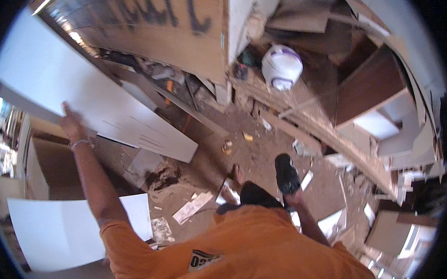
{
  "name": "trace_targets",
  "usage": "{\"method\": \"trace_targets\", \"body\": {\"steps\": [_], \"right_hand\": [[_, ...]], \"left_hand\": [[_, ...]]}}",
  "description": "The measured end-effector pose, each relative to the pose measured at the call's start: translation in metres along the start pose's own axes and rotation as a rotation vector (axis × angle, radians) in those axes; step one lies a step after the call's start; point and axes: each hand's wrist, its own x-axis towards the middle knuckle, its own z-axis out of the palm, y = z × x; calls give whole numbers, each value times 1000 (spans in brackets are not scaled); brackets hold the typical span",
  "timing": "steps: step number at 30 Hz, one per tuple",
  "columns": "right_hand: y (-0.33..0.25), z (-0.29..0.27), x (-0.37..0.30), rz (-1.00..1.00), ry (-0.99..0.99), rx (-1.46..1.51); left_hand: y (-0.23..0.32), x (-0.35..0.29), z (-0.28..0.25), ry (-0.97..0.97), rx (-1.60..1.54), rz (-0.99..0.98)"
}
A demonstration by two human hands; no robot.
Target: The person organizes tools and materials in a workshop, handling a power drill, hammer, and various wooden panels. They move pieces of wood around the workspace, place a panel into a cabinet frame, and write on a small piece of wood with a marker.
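Note:
My left hand grips the lower edge of a long white board, its arm stretched out to the left. The board slants from the upper left down toward the middle, and a few dark streaks mark its near end. Some of my fingers are hidden at the board's edge. On the other side, my bare right forearm hangs low beside my body and ends at a black, rounded shape. Whether that shape is a glove, a shoe or a held thing cannot be made out, and no right fingers show.
Another white panel lies at the lower left. A large brown board with dark marks stands at the far side. A white and purple ball rests beyond a long wooden beam. Offcuts litter the dirt floor.

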Motion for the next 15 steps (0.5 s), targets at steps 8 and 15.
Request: {"method": "trace_targets", "body": {"steps": [8,15], "right_hand": [[68,34,-4,730,-74,-162],[84,98,-28,632,161,-132]], "left_hand": [[-71,134,-99,-167,634,-61],[-110,113,-96,-438,1429,344]]}}
